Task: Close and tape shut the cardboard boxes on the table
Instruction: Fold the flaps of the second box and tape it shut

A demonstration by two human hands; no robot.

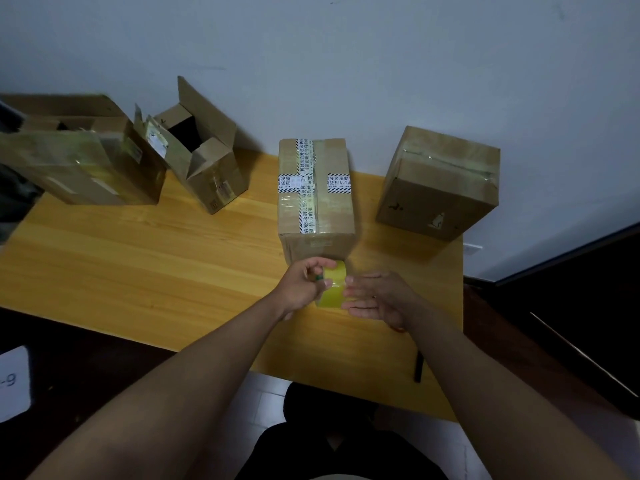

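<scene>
You are looking down at a yellow wooden table (pixel 138 258) pushed against a plain pale wall (pixel 346 64). The floor around it is dark, with pale tiles showing just under the table's near edge. A dark, slim object (pixel 419 367) lies at the near right edge of the table; what it is cannot be told. A white sheet (pixel 14 382) with a printed 9 sits at the far left of your view.

4 cardboard boxes stand along the back of the table. At far left, a large box (pixel 83 161) has its flaps open and shiny old tape on its side. Just beside it, touching it, a smaller box (pixel 207 161) stands tilted with 1 tall flap up and its dark inside showing. The middle box (pixel 315 188) is closed, crossed with clear tape and black-and-white striped printed tape. At right, well apart from it, a closed box (pixel 440 181) has clear tape along its top seam.

Directly in front of the middle box, near its front face, you hold a roll of yellow tape (pixel 334 289) above the table. Your left hand (pixel 301 285) grips the roll from the left, its fingers curled over the top edge. Your right hand (pixel 377 299) lies with its fingers straight and together, the fingertips (pixel 348 280) touching the roll's right side.
</scene>
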